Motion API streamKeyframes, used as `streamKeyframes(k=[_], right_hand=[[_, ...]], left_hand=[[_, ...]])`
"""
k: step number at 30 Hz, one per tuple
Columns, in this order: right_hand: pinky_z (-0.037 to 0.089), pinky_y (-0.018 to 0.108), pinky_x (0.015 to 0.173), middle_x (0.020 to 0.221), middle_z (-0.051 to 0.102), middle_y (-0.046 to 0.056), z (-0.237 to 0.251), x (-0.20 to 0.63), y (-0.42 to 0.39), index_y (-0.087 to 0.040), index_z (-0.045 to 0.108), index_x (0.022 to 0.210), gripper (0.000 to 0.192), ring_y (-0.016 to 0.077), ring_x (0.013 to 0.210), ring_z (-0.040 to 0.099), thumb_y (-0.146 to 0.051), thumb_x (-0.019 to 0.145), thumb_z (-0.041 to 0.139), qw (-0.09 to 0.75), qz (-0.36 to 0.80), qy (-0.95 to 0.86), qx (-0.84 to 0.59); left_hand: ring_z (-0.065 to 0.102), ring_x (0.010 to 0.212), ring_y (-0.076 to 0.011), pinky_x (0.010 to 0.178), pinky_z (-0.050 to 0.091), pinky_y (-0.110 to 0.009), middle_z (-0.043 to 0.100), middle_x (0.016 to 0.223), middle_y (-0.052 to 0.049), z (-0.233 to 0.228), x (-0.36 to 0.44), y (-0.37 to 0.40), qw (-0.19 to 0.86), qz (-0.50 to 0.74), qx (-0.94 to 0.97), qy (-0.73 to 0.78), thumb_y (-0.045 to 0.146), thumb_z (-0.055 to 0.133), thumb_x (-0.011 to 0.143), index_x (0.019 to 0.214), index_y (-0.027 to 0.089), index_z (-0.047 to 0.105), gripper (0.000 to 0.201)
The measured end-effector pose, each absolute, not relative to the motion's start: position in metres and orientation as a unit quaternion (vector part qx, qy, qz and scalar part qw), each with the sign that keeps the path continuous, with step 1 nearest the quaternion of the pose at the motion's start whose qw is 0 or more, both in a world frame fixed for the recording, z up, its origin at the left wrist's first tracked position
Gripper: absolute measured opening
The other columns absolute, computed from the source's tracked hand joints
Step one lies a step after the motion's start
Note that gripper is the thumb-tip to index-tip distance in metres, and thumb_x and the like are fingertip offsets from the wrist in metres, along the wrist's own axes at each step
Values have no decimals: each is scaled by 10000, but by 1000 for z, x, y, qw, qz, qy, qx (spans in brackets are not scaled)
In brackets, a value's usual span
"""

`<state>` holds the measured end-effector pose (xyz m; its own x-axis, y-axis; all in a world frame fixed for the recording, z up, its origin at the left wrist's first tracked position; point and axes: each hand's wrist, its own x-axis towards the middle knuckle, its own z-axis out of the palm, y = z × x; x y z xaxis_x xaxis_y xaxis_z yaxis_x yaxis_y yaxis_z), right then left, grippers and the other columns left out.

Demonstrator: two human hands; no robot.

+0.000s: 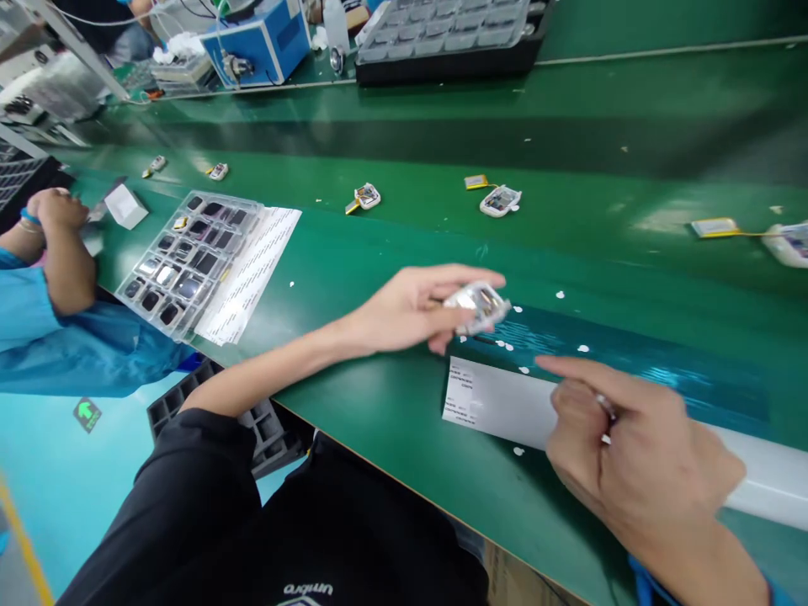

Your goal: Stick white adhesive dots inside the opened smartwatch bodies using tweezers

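At the left edge of the bench (379, 252), a co-worker's arm (60, 252) rests beside a clear tray of small screens (189, 261) lying on a sheet of label strips (252, 261). Your left hand (404, 311) pinches a small device module (480, 305) just above the bench near its front edge, with white flecks scattered around it. Your right hand (631, 454) is curled narrow over a white label sheet (498, 404), seemingly gripping a thin tool, though I cannot tell for sure. Further back, several modules with batteries (498, 200) lie spread along the bench, so by my judgement much work remains.
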<state>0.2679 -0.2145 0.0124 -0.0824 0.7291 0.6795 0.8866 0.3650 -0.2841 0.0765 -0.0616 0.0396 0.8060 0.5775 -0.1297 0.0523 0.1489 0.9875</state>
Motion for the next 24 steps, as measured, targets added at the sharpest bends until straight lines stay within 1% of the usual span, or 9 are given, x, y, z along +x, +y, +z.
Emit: streamKeyframes(k=[2,4,7,9,12,15,17,20,24], right_hand=[[383,231,402,700,734,-67,14,267,-213,-250,588,1497,556,78,427,559,-77,975,673,377,-143,-715,-571],[312,254,370,600,660,-101,18,266,-211,-241,640,1401,448,65,397,508,-179,971,748,357,-147,-729,-565],[333,260,402,647,695,-84,21,264,-209,-224,676,1261,271,64,431,527,-242,997,735,324,-149,-743,-566],[374,249,435,733,752,-53,23,264,-208,-213,684,1207,218,70,486,590,-234,996,734,318,-153,-743,-568],[393,234,444,789,785,-56,23,264,-209,-227,682,1256,290,76,563,672,-175,977,745,321,-147,-748,-562],[429,212,462,812,798,-78,23,264,-209,-271,640,1402,491,76,598,708,-97,954,743,331,-126,-749,-561],[459,209,479,863,816,-76,24,264,-208,-292,614,1447,558,84,623,729,-81,947,743,332,-107,-756,-554],[478,209,494,952,836,-57,25,265,-207,-273,659,1342,446,93,686,762,-75,949,735,330,-90,-770,-539],[458,183,489,897,828,-59,26,266,-205,-233,669,1141,332,69,690,759,25,932,668,330,-98,-765,-543]], left_hand=[[556,528,-52,546,532,-228,785,938,-51,33,78,-88,742,130,618,228,179,641,942,1330,158,674,390],[605,587,-74,575,540,-217,785,916,-58,29,78,-102,724,133,636,233,163,621,928,1343,133,681,420],[673,726,-116,638,551,-226,800,986,-64,29,76,-108,656,169,693,248,168,599,910,1321,151,716,428],[609,654,-102,586,504,-223,790,943,-55,33,75,-108,610,175,731,251,211,573,935,1333,144,722,430],[457,544,-78,493,403,-226,775,887,-59,37,74,-107,570,176,763,251,254,519,980,1363,109,712,453],[446,545,-84,477,377,-237,783,920,-57,38,74,-106,566,179,761,261,264,505,1001,1330,156,732,414],[435,532,-87,467,358,-242,762,859,-36,37,73,-104,571,181,752,277,280,515,1008,1281,190,751,371],[417,511,-85,460,341,-251,736,820,-32,36,74,-102,572,191,742,292,304,527,1013,1225,183,767,343],[438,513,-74,475,377,-241,762,872,-29,34,75,-101,572,197,741,291,281,553,1001,1191,182,762,300]])
